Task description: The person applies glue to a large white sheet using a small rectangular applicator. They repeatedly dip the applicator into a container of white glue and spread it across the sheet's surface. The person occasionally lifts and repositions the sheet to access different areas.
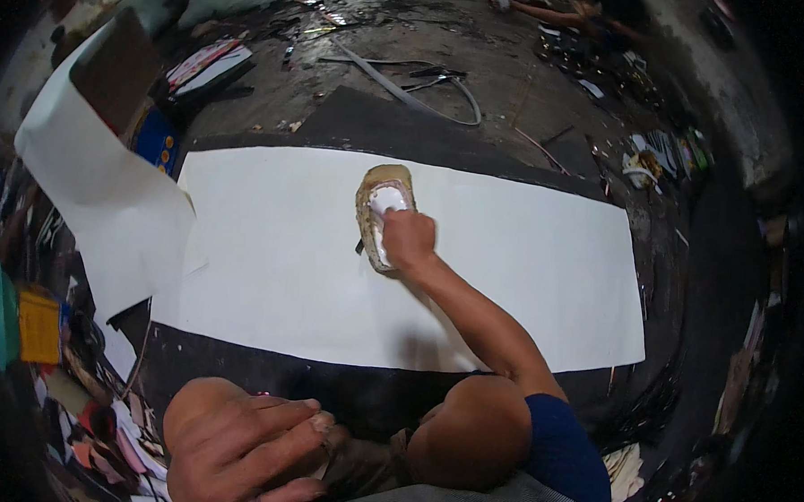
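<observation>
A broad white sheet (527,274) lies flat before me. On its middle stands an oblong tan container (389,173), crusted round the rim, with thick white paste (388,199) inside. My right hand (410,240) reaches over the container's right side, its fingers curled down at the paste. Whatever those fingers grip is hidden from this angle. Close to me, my left hand (245,450) rests by my left knee, its fingers stretched out and no held thing visible.
Dark matting (236,362) shows beneath the sheet. At the left a curled white sheet (110,166) rises beside a blue box (156,140). A grey strap (382,80) lies beyond. Scraps (115,454) litter the lower left. Another person's hand (501,3) appears at the top.
</observation>
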`<state>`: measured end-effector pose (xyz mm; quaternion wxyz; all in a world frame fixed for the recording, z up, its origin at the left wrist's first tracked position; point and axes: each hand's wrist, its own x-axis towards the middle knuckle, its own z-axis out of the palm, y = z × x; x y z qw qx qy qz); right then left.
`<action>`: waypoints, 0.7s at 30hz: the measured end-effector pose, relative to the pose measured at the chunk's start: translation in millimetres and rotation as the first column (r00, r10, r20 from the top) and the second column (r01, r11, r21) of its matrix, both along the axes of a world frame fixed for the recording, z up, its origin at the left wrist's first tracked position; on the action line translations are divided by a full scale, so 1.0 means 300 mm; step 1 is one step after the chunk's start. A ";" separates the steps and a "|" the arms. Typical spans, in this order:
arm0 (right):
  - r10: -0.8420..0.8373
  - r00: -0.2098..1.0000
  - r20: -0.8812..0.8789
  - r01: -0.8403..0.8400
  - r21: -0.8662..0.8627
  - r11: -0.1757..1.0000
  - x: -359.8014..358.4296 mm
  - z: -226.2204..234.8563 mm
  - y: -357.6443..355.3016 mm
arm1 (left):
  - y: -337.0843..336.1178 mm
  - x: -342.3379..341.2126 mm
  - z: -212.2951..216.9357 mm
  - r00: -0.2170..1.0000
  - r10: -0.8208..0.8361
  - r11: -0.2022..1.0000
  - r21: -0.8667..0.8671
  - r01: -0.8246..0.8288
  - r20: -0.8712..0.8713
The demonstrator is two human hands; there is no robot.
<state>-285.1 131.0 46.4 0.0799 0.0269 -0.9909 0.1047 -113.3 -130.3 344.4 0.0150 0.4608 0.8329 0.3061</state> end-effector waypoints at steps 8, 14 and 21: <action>-0.291 0.944 -0.156 0.112 -0.678 0.726 0.158 0.070 0.091 | 0.011 -0.027 -0.064 0.995 0.020 0.993 0.118 -0.032 0.101; -0.295 0.939 -0.176 0.066 -0.750 0.658 0.181 0.085 0.109 | 0.023 -0.013 -0.069 0.992 0.047 0.988 0.139 -0.063 0.118; -0.308 0.907 -0.288 -0.078 -0.832 0.549 0.208 0.113 0.102 | 0.019 -0.003 -0.066 0.993 0.056 0.992 0.110 -0.067 0.099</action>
